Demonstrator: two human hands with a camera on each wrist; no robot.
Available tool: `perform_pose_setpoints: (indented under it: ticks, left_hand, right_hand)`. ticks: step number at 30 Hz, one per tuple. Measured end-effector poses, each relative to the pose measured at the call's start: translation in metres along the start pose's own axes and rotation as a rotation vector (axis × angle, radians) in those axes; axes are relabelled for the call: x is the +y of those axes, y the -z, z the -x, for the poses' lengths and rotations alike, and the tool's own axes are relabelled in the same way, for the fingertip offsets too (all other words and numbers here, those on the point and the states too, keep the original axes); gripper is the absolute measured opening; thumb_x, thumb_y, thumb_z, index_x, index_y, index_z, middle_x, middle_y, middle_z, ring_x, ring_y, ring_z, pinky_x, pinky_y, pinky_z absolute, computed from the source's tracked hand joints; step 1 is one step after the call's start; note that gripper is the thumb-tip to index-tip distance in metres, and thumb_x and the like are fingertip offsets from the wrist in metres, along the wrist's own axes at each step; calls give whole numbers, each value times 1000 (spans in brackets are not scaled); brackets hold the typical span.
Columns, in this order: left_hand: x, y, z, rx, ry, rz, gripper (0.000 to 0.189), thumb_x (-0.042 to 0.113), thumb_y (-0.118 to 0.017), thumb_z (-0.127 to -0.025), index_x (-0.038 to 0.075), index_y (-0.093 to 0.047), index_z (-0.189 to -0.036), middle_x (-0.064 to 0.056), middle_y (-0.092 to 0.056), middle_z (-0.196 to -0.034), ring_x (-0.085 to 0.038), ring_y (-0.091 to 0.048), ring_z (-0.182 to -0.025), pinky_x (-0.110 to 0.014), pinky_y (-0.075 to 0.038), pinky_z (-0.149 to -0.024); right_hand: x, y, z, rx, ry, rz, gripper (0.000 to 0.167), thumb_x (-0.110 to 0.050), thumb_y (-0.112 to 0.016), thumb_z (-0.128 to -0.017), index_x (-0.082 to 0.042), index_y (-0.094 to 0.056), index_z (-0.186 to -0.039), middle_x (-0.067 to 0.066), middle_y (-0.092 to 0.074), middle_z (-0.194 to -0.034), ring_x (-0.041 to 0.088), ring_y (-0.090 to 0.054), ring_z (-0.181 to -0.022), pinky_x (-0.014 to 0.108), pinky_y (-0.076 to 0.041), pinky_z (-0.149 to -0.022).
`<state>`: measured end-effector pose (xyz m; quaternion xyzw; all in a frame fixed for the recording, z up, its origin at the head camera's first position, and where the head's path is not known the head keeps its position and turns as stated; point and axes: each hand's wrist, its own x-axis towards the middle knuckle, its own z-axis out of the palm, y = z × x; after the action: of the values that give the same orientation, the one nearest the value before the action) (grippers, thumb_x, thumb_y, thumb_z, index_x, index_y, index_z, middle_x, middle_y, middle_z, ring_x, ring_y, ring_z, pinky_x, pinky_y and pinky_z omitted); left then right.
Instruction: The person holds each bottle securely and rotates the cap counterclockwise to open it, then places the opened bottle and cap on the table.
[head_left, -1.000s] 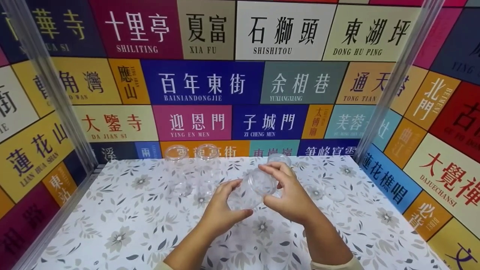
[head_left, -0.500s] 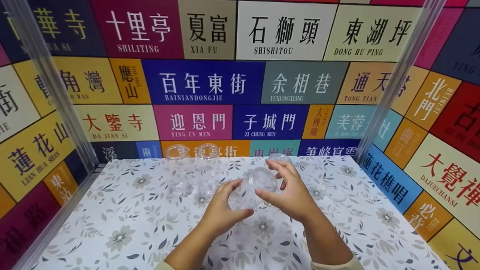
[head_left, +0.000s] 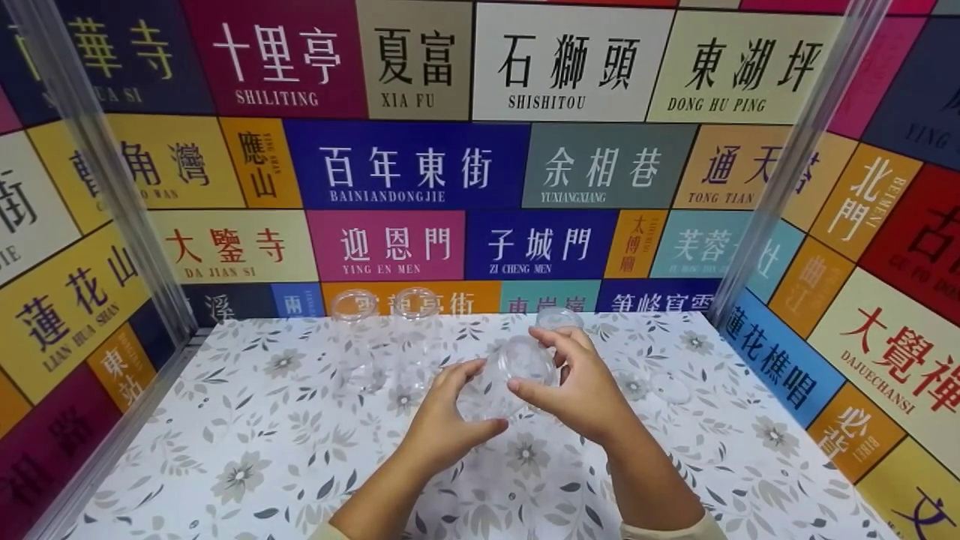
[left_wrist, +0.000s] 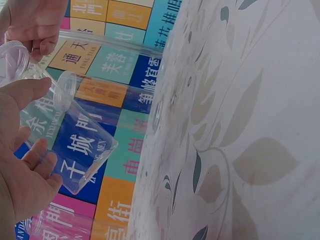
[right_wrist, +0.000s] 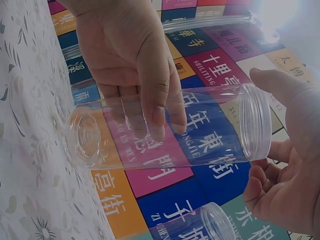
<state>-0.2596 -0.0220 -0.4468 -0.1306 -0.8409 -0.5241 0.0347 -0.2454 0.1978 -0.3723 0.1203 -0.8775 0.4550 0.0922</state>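
Note:
Tilted above the table is a clear plastic jar [right_wrist: 200, 135], its ribbed round lid [right_wrist: 257, 125] at the end toward my right side. My left hand [head_left: 446, 420] grips the jar's body, thumb on the near side and fingers on the far side. Around the lid's rim curl the thumb and fingers of my right hand [head_left: 585, 386]; the left wrist view shows only part of that hand. Nothing is visible inside the jar.
Two clear jars, a left one [head_left: 361, 360] and a right one [head_left: 416, 349], stand upright at the back of the flowered table [head_left: 300, 450]. Another jar [head_left: 559, 319] is partly behind my right hand. Clear discs like lids [head_left: 673, 387] lie to the right. Sign-printed panels surround the table.
My right hand's fingers loosened and lifted off the lid's far edge, then closed on its rim again, with the thumb shifted up and left. My left hand and the jar stay in place.

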Motion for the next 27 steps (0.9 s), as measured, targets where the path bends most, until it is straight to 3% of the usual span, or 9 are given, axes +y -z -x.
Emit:
perform_pose_setpoints:
  ticks: [7,13,17,22,27]
  left_hand:
    - [0,0,1,-5,-11,-14,88,36,-95,-79,28,-53,-155,-1,-49,-163,-28,-51,-150,-57,-44,-124]
    - [0,0,0,-12,-9,-9,87,35,-95,-80,29,-52,-156,-1,-49,-162,-27,-51,-149,-57,-44,-124]
    - [0,0,0,-10,-14,-2,87,35,-95,-79,27,-53,-155,-1,-50,-161,-27,-51,-149,-56,-44,-124]
    - [0,0,0,-4,-19,0,87,35,-95,-79,27,-53,-155,-1,-50,-161,-26,-51,-149,-56,-44,-124]
    - [-1,1,1,-4,-32,3,87,38,-95,-79,26,-53,-155,-2,-50,-162,-27,-51,-149,-57,-44,-125]
  right_hand:
    - [1,0,3,-11,90,-20,73,-26,-89,-84,-27,-61,-151,-3,-53,-143,20,-49,-98,30,-47,-82]
    - [3,0,4,-31,177,-28,73,-12,-79,-83,-30,-60,-151,-7,-52,-152,17,-48,-131,40,-46,-99]
    - [4,0,4,-32,207,-37,76,-7,-74,-81,-32,-60,-151,-8,-52,-157,17,-48,-139,45,-46,-102]
    - [4,0,4,-35,206,-38,79,-9,-76,-82,-35,-56,-154,-9,-49,-160,18,-47,-140,43,-47,-103]
    - [2,2,4,-23,169,-31,86,-30,-86,-85,-36,-46,-161,-6,-44,-164,20,-47,-135,42,-47,-100]
